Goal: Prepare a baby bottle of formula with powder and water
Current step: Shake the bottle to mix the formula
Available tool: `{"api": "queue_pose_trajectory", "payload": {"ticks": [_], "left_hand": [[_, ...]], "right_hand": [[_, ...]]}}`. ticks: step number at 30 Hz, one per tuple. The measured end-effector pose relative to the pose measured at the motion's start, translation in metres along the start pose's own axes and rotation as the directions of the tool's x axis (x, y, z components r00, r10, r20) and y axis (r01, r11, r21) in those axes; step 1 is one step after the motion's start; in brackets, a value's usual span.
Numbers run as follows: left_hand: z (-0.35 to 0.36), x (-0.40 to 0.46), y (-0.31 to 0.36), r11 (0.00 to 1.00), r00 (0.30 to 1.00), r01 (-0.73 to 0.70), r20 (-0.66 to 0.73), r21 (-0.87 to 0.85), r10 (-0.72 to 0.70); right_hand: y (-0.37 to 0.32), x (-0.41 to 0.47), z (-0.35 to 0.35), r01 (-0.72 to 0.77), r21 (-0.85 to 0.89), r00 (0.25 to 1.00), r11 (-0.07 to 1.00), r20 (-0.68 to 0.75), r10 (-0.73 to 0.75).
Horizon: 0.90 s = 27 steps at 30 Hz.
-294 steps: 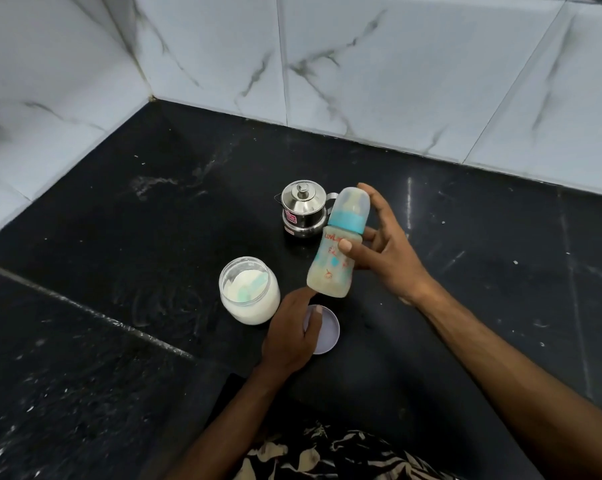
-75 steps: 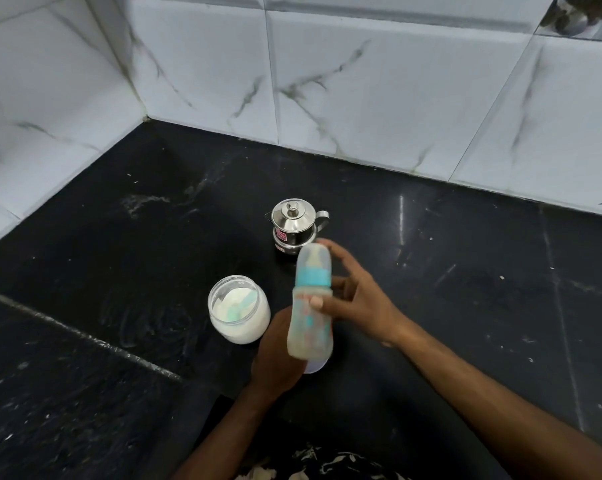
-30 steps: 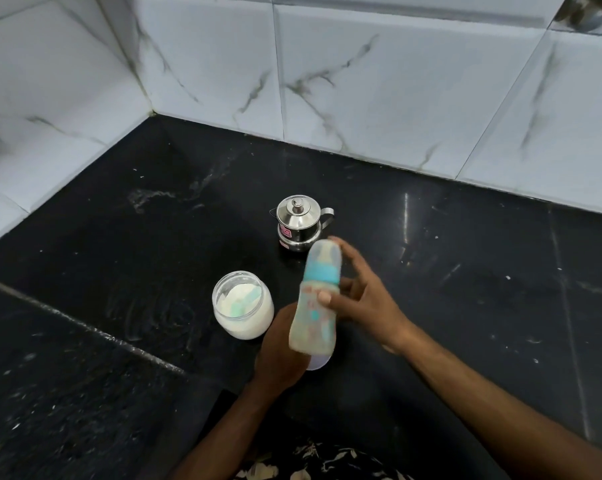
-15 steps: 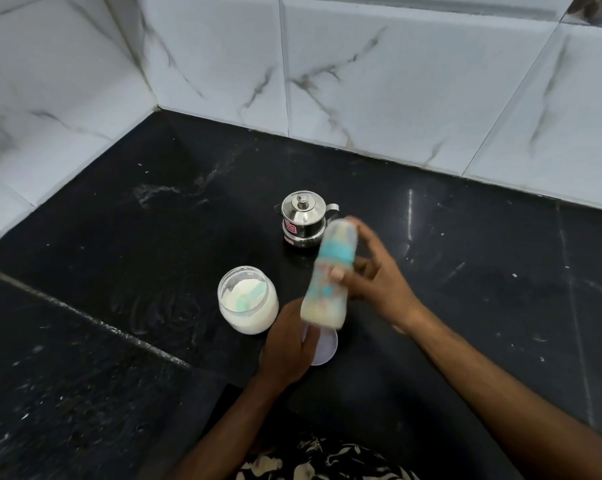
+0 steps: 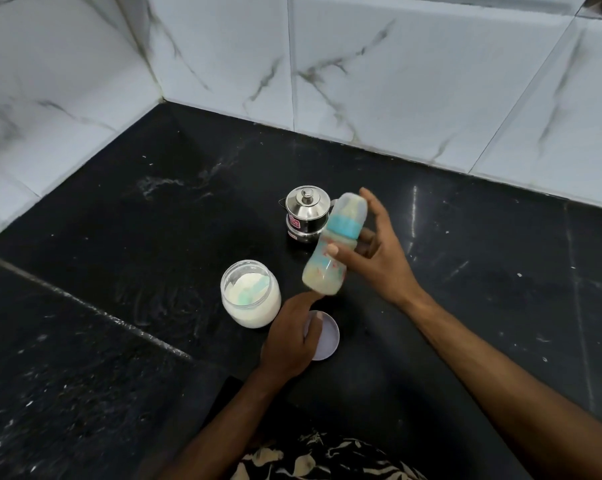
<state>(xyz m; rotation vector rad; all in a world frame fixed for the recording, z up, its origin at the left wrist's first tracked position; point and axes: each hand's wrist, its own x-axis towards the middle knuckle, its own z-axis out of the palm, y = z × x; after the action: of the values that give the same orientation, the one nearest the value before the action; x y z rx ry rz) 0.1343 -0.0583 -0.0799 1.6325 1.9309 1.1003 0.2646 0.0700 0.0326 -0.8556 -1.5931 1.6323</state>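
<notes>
Where white marble-veined wall tiles (image 5: pixel 396 71) meet in a corner, a black stone counter (image 5: pixel 119 237) is seen; above it a capped baby bottle (image 5: pixel 334 244) is held tilted, pinched by the right hand (image 5: pixel 372 251), while the lid (image 5: pixel 323 336) is touched by the left hand (image 5: pixel 292 337), fingers loosely curled.

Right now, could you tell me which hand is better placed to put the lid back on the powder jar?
Probably the left hand: it already rests on the lid, right beside the open powder jar. The right hand is busy holding the baby bottle.

No text can be read: the red label on the steel pot (image 5: pixel 306 216) and the baby bottle (image 5: pixel 330 251) print are blurred.
</notes>
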Motion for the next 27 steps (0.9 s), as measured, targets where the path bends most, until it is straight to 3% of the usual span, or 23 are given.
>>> {"api": "queue_pose_trajectory", "payload": {"ticks": [7,22,27], "left_hand": [[-0.002,0.002,0.002,0.999,1.0,-0.027,-0.01,-0.032,0.027],[-0.001,0.003,-0.001,0.999,0.999,-0.036,0.002,-0.008,0.036],[-0.001,0.002,-0.001,0.999,0.999,-0.034,0.006,0.001,0.034]], "right_hand": [[0.003,0.04,-0.016,0.146,-0.301,0.989,0.942,0.014,-0.149],[0.044,0.049,-0.021,0.09,-0.461,0.995,0.883,0.085,-0.056],[0.054,0.051,-0.019,0.059,-0.482,0.998,0.874,0.049,-0.041]]}}
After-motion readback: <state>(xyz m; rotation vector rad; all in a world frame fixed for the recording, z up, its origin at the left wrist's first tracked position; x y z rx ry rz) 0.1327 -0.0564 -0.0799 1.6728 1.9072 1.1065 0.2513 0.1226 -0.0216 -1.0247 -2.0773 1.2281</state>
